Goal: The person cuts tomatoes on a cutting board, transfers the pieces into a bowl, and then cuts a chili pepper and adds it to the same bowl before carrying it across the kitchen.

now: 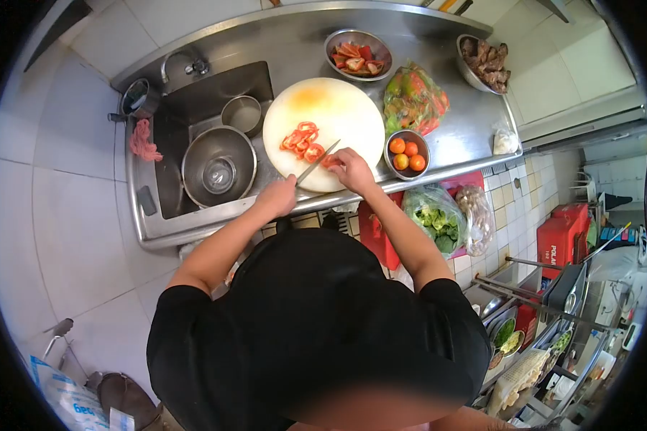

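Note:
My left hand (277, 196) is closed around the handle of a knife (316, 162), its blade slanting up to the right over the round white cutting board (363, 108). Red tomato pieces show at the fingertips of my right hand (354, 171), bent over the tomato (330, 161) beside the blade. Several tomato slices (302, 138) lie on the board just beyond the knife. An orange stain marks the board's far part. Right of the board, a metal bowl (427, 167) holds several whole tomatoes (410, 149).
A sink (169, 183) with metal bowls (194, 176) is at the left. Behind the board stands a bowl (328, 52) of cut red peppers. A bag of peppers (413, 97) and a bowl of dark brown pieces (485, 63) are rightward. Bagged greens (435, 219) sit below the counter edge.

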{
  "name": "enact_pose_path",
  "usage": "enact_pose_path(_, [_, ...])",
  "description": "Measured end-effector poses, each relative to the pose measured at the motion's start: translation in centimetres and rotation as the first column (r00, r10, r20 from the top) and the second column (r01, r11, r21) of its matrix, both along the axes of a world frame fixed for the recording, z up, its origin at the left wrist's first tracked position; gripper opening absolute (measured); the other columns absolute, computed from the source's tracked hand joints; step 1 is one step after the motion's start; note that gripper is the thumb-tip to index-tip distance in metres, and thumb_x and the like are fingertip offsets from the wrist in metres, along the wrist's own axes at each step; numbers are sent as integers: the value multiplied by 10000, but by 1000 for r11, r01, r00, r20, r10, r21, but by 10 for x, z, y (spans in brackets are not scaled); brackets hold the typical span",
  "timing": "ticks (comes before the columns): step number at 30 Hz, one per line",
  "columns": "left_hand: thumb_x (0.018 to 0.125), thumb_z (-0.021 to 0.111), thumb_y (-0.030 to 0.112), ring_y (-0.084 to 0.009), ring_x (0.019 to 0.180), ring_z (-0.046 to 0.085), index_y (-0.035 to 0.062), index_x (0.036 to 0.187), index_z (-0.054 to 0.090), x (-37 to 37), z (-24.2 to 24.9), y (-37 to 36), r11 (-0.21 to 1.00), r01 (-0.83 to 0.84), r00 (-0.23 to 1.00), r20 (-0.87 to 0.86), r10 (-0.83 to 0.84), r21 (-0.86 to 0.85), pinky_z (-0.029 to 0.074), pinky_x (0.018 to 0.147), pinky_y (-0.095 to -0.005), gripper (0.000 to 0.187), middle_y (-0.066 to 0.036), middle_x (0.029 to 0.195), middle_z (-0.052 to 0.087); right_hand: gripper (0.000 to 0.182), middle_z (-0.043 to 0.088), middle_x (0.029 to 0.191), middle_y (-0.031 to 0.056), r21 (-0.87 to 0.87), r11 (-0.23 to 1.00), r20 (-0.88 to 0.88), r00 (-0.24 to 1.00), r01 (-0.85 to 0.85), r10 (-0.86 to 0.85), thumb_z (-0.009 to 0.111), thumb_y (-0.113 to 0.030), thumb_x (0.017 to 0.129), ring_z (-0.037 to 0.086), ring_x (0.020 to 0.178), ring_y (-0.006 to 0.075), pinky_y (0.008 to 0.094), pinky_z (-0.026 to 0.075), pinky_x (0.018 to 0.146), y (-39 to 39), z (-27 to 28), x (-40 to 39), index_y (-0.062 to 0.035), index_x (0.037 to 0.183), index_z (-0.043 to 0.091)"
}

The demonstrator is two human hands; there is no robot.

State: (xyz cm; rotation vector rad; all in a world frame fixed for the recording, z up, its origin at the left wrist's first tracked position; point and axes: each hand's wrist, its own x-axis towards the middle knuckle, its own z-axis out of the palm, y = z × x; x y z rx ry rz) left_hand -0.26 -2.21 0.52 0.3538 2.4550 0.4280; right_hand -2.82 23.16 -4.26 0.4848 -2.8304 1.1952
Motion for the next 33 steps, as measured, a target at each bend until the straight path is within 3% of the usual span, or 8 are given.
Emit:
enact_pose_path(1, [911, 521, 93, -477, 999, 683, -21, 1213, 506, 6, 7, -5, 1000, -1, 1000, 10, 1, -3, 527, 871, -567, 323, -333, 1051, 685, 207, 652, 1071, 141, -57, 998, 72, 997, -38, 42, 750, -126, 843, 655, 956, 365, 432, 555, 851, -1, 2, 5, -56, 1033, 707])
enact_pose_path(5, [901, 497, 76, -472, 969, 697, -18, 1278, 467, 33, 3, -21, 997, -18, 996, 83, 24, -75, 538, 844, -569, 390, -311, 998, 702, 156, 665, 1103, 85, 84, 994, -177, 981, -64, 78, 739, -111, 850, 632, 1027, 323, 405, 546, 890, -4, -2, 21, -54, 990, 700])
enact_pose_path(12, [887, 508, 64, -472, 940, 695, 17, 1198, 503, 19, 23, -2, 997, -54, 998, 31, 56, -52, 531, 817, -590, 315, -292, 974, 706, 143, 652, 1014, 97, 201, 974, -177, 974, -104, 141, 655, -64, 848, 620, 1012, 301, 401, 544, 862, -6, 18, 5, -88, 987, 676])
enact_pose_path(16, [881, 515, 54, -476, 944, 693, 24, 1213, 479, 41, 70, -13, 993, -45, 996, 71, 53, -109, 530, 823, -591, 336, -291, 985, 705, 156, 663, 982, 94, 258, 955, -120, 976, -148, 184, 658, -68, 844, 643, 973, 290, 392, 559, 839, -5, 19, -4, -88, 996, 685])
enact_pose_path(20, [913, 474, 65, -481, 951, 693, 8, 1197, 489, 40, 9, 3, 995, -78, 995, 50, 81, -54, 533, 827, -593, 290, -303, 972, 701, 164, 674, 945, 107, 230, 962, -144, 973, -146, 182, 667, -85, 849, 659, 935, 293, 405, 566, 817, -8, 13, -7, -78, 1012, 688])
enact_pose_path(23, [918, 467, 65, -477, 941, 697, 5, 1193, 499, 14, 2, 21, 998, -21, 1000, 12, 22, -51, 540, 815, -586, 284, -304, 956, 701, 172, 680, 942, 112, 200, 970, -85, 984, -140, 159, 683, -104, 851, 660, 910, 306, 411, 567, 810, -7, 13, -9, -78, 1021, 689])
enact_pose_path(28, [881, 490, 37, -485, 963, 689, -8, 1244, 488, 23, 76, 7, 995, -51, 991, 119, 61, -83, 534, 835, -582, 366, -322, 965, 696, 157, 679, 927, 109, 134, 984, -112, 985, -116, 131, 707, -127, 849, 661, 889, 318, 421, 564, 796, -6, 7, -10, -86, 999, 690])
enact_pose_path(33, [894, 497, 44, -494, 978, 681, -6, 1214, 489, 18, 0, 18, 994, -107, 988, 107, 109, -18, 525, 845, -588, 325, -329, 986, 693, 130, 671, 911, 110, 102, 991, -101, 990, -91, 101, 713, -139, 852, 660, 884, 326, 431, 559, 791, -8, 9, -8, -83, 967, 689])
